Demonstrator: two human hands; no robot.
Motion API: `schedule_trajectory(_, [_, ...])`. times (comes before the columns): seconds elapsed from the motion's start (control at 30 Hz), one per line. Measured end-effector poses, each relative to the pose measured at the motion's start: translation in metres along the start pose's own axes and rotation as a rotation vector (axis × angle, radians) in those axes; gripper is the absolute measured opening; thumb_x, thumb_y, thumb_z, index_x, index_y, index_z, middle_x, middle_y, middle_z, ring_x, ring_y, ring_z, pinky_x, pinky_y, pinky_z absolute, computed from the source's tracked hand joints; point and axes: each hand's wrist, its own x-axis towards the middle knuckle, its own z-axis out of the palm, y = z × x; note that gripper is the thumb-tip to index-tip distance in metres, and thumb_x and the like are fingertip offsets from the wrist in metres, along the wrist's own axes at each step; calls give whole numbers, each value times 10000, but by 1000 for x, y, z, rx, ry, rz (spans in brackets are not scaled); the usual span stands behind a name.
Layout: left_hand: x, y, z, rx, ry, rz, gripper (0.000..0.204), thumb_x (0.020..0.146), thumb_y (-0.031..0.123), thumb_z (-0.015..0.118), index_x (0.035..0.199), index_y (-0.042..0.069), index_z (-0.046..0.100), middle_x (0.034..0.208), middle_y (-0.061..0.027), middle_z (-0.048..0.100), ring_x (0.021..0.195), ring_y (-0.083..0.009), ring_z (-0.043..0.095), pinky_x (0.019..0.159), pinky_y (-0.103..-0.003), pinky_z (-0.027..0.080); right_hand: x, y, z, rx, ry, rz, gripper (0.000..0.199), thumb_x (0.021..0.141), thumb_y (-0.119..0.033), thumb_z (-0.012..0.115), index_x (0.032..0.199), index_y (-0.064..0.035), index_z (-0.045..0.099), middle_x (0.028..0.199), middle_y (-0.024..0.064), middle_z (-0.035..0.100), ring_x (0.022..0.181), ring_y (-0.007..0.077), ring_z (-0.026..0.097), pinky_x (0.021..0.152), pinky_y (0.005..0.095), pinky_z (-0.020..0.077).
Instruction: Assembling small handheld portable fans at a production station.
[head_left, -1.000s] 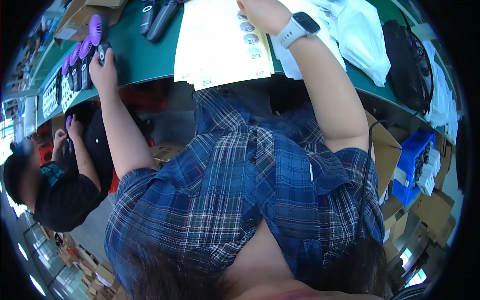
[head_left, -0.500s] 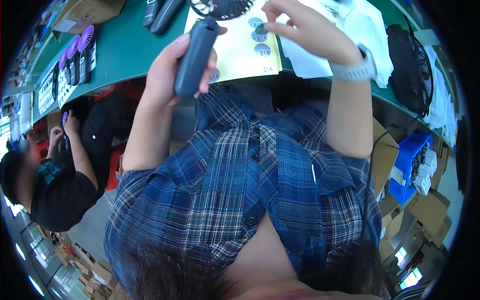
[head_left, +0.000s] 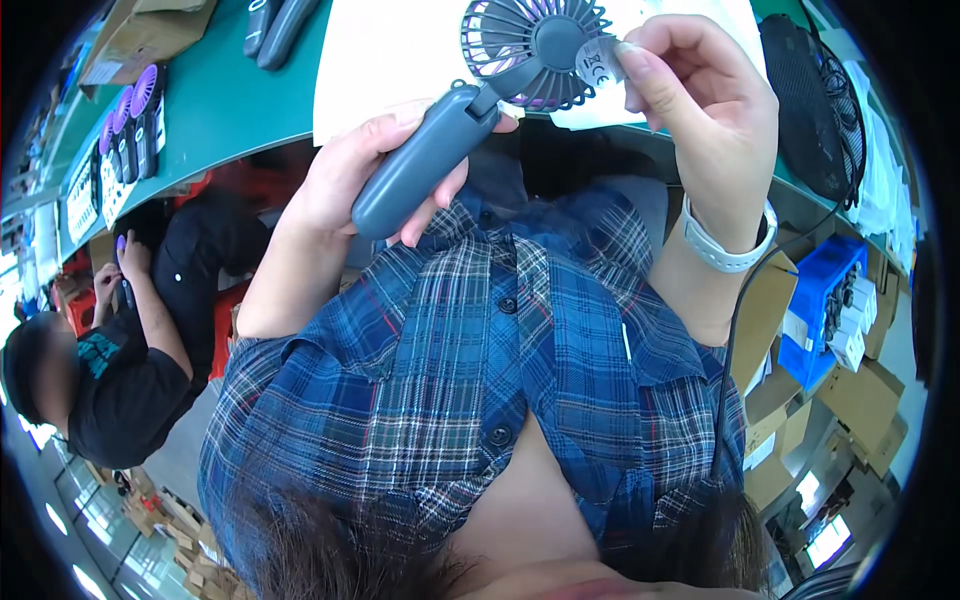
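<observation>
My left hand [head_left: 375, 165] is wrapped round the dark grey handle of a handheld fan [head_left: 420, 160], tilted with its head up and to the right. The fan's round cage shows its back, with a plain disc at the centre and some purple behind the ribs. Between thumb and fingers, my right hand [head_left: 700, 100] pinches a small round silver sticker [head_left: 598, 64] at the right side of that disc. The sticker's left part lies over the disc's edge; whether it touches cannot be seen. Beneath the fan lies a pale sheet [head_left: 370, 70], washed out by glare.
Two dark grey fan handles [head_left: 285, 35] lie at the back left, near a cardboard box [head_left: 150, 40]. Several purple fans [head_left: 135, 115] stand further left. A black mesh bag [head_left: 815, 110] sits at the right. A co-worker [head_left: 110, 370] sits at the left; blue bin [head_left: 820, 310] low right.
My right hand has left the sticker sheet and come to the fan with a sticker. My left hand has brought the fan down and right, tilting it further.
</observation>
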Motion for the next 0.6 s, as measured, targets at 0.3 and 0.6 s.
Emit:
schedule_trajectory(0.3, [5, 0, 11, 63, -5, -52, 646, 981, 414, 301, 1359, -107, 348, 763, -106, 617, 454, -145, 591, 391, -210, 493, 27, 35, 25, 847, -234, -723, 72, 820, 10, 666, 842, 10, 597, 694, -12, 573, 586, 24, 471, 521, 158, 350])
schedule_trajectory(0.6, [0, -1, 9, 27, 13, -45, 645, 980, 410, 315, 1360, -110, 345, 763, -110, 621, 445, -145, 590, 384, -206, 491, 21, 46, 16, 817, -240, -704, 75, 812, 6, 668, 835, 6, 596, 688, -12, 571, 581, 21, 468, 516, 160, 350])
